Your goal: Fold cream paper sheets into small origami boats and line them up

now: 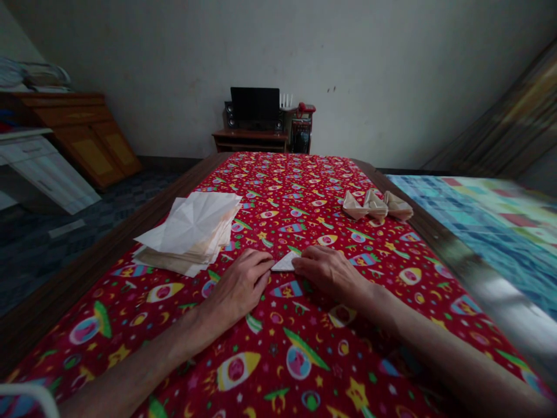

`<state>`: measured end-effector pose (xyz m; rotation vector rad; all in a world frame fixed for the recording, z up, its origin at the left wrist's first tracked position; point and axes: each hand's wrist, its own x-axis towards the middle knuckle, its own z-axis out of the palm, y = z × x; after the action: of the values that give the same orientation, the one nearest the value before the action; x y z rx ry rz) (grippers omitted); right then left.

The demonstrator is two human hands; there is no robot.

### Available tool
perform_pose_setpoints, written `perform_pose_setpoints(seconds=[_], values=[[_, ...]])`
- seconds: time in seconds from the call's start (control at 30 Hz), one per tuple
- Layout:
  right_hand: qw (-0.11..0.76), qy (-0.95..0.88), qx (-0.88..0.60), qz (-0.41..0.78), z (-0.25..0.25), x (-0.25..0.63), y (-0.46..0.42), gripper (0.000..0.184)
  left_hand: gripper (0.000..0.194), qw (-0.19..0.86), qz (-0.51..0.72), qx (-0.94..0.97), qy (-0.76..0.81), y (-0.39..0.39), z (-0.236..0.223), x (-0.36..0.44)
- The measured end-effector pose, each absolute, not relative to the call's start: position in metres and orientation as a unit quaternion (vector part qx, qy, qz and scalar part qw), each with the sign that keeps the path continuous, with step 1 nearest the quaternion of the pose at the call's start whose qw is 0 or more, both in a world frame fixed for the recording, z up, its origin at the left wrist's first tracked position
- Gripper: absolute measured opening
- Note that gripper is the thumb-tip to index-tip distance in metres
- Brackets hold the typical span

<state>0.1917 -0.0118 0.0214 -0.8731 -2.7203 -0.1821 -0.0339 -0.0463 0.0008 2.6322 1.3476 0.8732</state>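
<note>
A small piece of white paper [284, 262], folded to a triangle, lies on the red tablecloth between my hands. At its left corner are the closed fingertips of my left hand [249, 277]. My right hand [327, 268] has its fingers curled together over the paper's right side and hides that end. To the left is a stack of loose paper sheets [195, 223], the top one white with creases running out from its middle. Three folded paper pieces [375, 204], shaped like little boats, stand in a row at the right.
The patterned red tablecloth [278, 354] covers a long table with dark wooden edges [439, 238]. Beyond its far end stands a desk with a monitor [255, 104] and a red telephone [306, 107]. A bed [483, 220] is on the right, a wooden cabinet [82, 133] on the left.
</note>
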Motion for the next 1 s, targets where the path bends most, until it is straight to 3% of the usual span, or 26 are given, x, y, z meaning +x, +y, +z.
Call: perform_pose_setpoints(seconds=[0.4,0.63,0.8,1.0], values=[[0.14,-0.93,-0.318,-0.122,0.014,0.187,-0.013,0.015,0.022,0.032,0.283,0.846,0.45,-0.047,0.0,-0.023],[0.224,-0.879,-0.381,-0.179,0.013,0.18,-0.023,0.018,0.033,0.066,0.311,0.8,0.509,-0.041,0.0,0.006],[0.285,-0.862,-0.404,-0.11,0.013,0.181,-0.025,0.011,0.034,0.138,0.342,0.786,0.496,-0.037,0.01,0.026],[0.362,-0.844,-0.394,0.045,0.003,0.179,-0.025,0.01,0.028,0.136,0.339,0.785,0.5,-0.03,0.009,0.027]])
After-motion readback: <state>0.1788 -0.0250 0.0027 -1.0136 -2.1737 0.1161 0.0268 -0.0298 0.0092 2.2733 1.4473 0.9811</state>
